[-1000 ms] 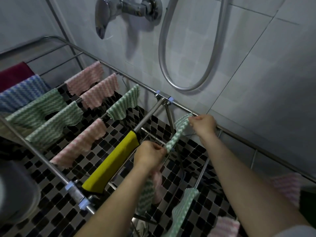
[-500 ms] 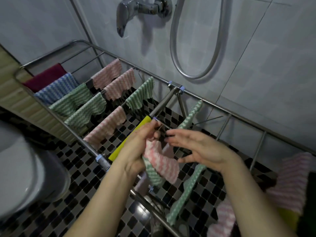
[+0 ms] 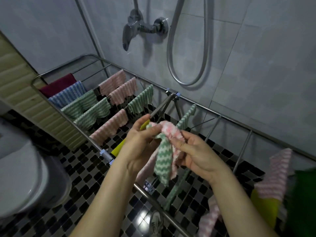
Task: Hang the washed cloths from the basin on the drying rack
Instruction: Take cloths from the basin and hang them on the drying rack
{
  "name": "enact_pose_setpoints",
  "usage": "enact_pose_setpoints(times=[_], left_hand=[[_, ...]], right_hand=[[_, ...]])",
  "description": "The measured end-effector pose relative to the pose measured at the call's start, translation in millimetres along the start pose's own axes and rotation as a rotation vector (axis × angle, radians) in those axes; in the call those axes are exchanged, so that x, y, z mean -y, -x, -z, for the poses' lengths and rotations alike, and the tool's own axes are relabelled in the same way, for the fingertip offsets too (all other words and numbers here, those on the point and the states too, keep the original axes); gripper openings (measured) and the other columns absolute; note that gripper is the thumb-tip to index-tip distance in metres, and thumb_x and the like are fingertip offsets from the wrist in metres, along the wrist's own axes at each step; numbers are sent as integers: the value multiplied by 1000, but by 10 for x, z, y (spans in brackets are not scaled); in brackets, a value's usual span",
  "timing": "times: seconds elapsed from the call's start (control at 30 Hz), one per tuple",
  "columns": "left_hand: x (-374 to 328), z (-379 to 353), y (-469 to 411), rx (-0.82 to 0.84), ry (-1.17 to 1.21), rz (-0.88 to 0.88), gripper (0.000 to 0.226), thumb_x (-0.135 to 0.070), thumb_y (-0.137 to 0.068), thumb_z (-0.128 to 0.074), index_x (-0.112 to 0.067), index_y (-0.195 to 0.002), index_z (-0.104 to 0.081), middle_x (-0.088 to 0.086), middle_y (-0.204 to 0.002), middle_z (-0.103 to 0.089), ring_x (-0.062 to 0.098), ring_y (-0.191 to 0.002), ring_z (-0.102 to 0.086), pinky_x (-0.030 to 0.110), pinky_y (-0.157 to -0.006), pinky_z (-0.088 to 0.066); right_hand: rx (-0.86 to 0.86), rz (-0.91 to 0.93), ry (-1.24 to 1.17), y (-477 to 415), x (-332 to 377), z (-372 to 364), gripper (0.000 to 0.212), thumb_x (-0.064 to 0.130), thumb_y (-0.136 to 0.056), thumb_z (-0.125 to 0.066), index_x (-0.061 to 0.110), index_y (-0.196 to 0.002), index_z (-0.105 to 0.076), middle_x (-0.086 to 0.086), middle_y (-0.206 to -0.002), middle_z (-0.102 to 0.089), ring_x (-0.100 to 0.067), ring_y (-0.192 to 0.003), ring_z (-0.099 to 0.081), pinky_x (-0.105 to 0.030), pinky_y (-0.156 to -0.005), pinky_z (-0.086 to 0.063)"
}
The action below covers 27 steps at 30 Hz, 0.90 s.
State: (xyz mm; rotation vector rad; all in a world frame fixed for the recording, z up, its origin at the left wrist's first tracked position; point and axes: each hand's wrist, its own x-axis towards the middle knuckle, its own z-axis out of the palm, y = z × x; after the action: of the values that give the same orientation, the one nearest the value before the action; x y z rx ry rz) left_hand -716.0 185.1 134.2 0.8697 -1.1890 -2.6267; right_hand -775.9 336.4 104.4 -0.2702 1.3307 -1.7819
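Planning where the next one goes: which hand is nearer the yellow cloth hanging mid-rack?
Left. The left hand is in front of the yellow cloth, hiding its middle; the right hand is farther right, beyond the bunched cloths.

Walls (image 3: 256, 48): pale grey tile, dim light. Chrome mixer tap (image 3: 142, 29) w/ looped shower hose (image 3: 204, 53), wall-mtd. Floor (image 3: 80, 171): black/grey mosaic, glossy. White toilet (image 3: 20, 177) at left; beige ribbed panel (image 3: 20, 79) behind.

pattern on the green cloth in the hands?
Green-and-white zigzag stripes on the green cloth, clearest in the head view.
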Motion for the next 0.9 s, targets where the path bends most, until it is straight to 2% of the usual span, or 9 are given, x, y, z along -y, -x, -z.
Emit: enact_pose_setpoints(times=[0.1,0.23,0.37,0.53,0.63,0.7,0.77,0.83,0.9], left_hand=[[68,45,89,40,-4,33,70,1,-67,-69,-11,-133,-49,8,-90,-73,22,-80,-69,36,-75,-60],[105,49,190,106,35,63,63,12,-69,-60,-7,-128,-54,13,-88,-72,23,-75,-72,31,-61,-59],[69,48,217,109,119,34,52,13,-62,-48,-9,-106,-62,8,-83,-69,22,-72,-66,33,-62,-60],[5,29,263,126,151,-33,48,18,-68,-34,-13,-91,-62,5,-71,-55,13,-59,-49,22,-53,-50],[-70,-42,307,142,80,-88,49,19,-76,-27,-12,-94,-61,4,-71,-56,14,-63,-52,23,-60,-48],[-135,-133,353,165,-55,-138,48,19,-79,-30,-13,-92,-64,5,-73,-58,14,-64,-51,26,-63,-47],[-190,-237,395,201,-208,-190,47,18,-82,-34,-14,-92,-67,8,-76,-59,14,-61,-54,27,-58,-49],[-237,-346,422,260,-321,-237,45,19,-85,-36,-13,-97,-66,10,-78,-64,15,-60,-58,27,-56,-52],[-248,-463,409,324,-371,-258,43,19,-87,-39,-12,-102,-65,13,-84,-69,19,-67,-62,30,-64,-53]], right_hand=[[-29,46,-5,84,45,47,34,19,-86,-61,10,-119,-64,-19,-111,-69,-29,-91,-67,-43,-78,-55],[-89,64,-81,152,39,104,30,24,-83,-62,8,-107,-69,-20,-102,-69,-29,-87,-63,-39,-73,-58],[-138,99,-114,199,49,113,33,24,-83,-61,5,-109,-67,-17,-98,-71,-25,-83,-65,-36,-71,-57],[-187,117,-164,258,87,153,20,11,-95,-50,1,-108,-62,-11,-79,-73,-18,-72,-71,-29,-55,-56],[-264,105,86,300,121,199,22,6,-95,-53,2,-115,-62,-2,-76,-73,-16,-73,-71,-30,-58,-57],[-389,112,505,332,179,237,37,8,-94,-56,11,-131,-55,1,-101,-72,-16,-87,-69,-35,-70,-59],[-466,136,848,379,264,263,64,16,-92,-58,28,-148,-30,4,-136,-48,-20,-111,-59,-32,-77,-57],[-449,237,900,438,372,261,78,25,-90,-63,40,-149,-14,3,-151,-30,-29,-116,-57,-38,-86,-56],[-338,323,767,508,496,237,72,26,-91,-64,38,-148,-21,-4,-151,-36,-24,-94,-65,-26,-75,-58]])
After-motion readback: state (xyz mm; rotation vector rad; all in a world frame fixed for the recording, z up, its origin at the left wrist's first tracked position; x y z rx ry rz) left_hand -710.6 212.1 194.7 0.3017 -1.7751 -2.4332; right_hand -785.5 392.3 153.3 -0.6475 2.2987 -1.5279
